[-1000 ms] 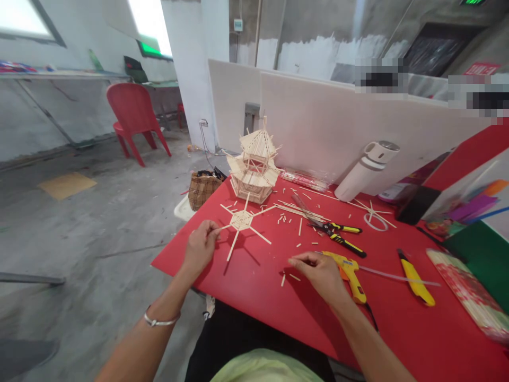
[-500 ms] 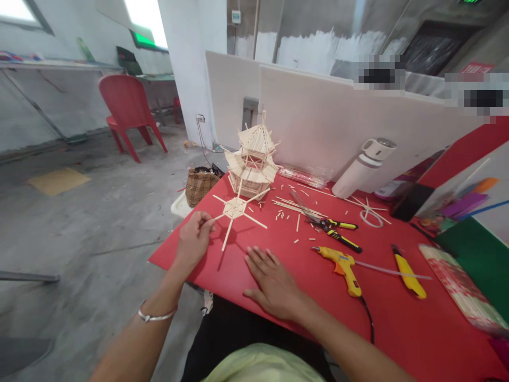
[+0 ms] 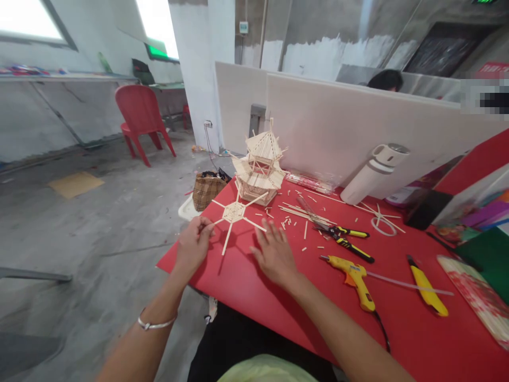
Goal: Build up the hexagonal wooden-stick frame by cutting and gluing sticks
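Observation:
Between thumb and fingers, my left hand [image 3: 195, 241] pinches one spoke of a wooden-stick frame [image 3: 234, 212], a hexagonal web with spokes sticking out. The frame is held just above the red tabletop [image 3: 238, 281], and its shadow falls below. My right hand [image 3: 275, 254] is open, fingers spread, its fingertips by the end of the frame's right spoke; whether they touch it I cannot tell. Right behind the frame stands a small pagoda model [image 3: 262, 167] built of the same pale sticks, with two tiers of roof.
Right of my hands lie yellow-black pliers [image 3: 345, 241], a yellow glue gun [image 3: 353, 278] with its cord, and a yellow utility knife [image 3: 427, 289]. Loose sticks [image 3: 306, 212] and cut bits lie behind. A white thermos [image 3: 374, 172] leans against a pale board [image 3: 338, 122]. A person's head shows beyond it.
My right hand has lifted from the tabletop and moved forward toward the frame's right spoke. My left hand keeps its pinch on the frame. The camera view has shifted slightly.

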`<state>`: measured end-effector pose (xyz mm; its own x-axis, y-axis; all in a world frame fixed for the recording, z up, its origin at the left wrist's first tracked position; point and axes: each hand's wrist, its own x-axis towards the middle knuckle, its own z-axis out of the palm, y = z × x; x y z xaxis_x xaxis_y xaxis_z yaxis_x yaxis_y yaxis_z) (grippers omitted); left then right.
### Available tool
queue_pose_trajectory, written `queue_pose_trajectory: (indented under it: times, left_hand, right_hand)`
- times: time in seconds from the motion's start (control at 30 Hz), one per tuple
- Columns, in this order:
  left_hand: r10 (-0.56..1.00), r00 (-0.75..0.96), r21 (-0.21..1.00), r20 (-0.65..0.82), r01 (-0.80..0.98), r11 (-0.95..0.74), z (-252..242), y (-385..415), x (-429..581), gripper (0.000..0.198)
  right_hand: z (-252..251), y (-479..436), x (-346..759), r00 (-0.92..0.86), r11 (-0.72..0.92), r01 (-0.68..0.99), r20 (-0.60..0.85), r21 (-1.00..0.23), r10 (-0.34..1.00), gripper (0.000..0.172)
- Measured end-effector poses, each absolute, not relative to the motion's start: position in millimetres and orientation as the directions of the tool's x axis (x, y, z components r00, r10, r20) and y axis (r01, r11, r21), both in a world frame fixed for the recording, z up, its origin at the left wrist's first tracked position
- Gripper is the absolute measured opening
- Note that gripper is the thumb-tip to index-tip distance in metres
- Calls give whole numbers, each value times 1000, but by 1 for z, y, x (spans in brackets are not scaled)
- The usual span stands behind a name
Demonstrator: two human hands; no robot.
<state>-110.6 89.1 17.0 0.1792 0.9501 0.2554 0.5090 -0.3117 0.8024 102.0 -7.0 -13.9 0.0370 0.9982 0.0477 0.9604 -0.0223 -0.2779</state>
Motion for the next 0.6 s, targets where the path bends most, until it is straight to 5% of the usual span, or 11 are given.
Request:
queue_pose_trajectory:
  times: [0.1,0.2,0.47,0.53,0.6]
  left_hand:
    - [942,183,802,280,495,-334,19,91,-102,16]
    - [939,193,794,286,500,-345,23,91,-98,17]
    - [946,188,796,263,512,-323,17,84,-109,17]
    - [946,198,809,257,492,-323,14,83,-104,18]
    - [943,212,814,258,478,-330,14,81,-97,18]
  right_hand:
    - [-12,-17,57,-323,318,882,45,-348,945,66]
    - [-15,0,34,-461,433,825,11,-365,887,66]
    - [-24,18,131,177,-179,943,-34,-280,984,79]
    - [-21,1,124,193,-188,942,-9,-279,981,79]
    - [-17,-12,95,18,-12,942,16,-334,1000,75]
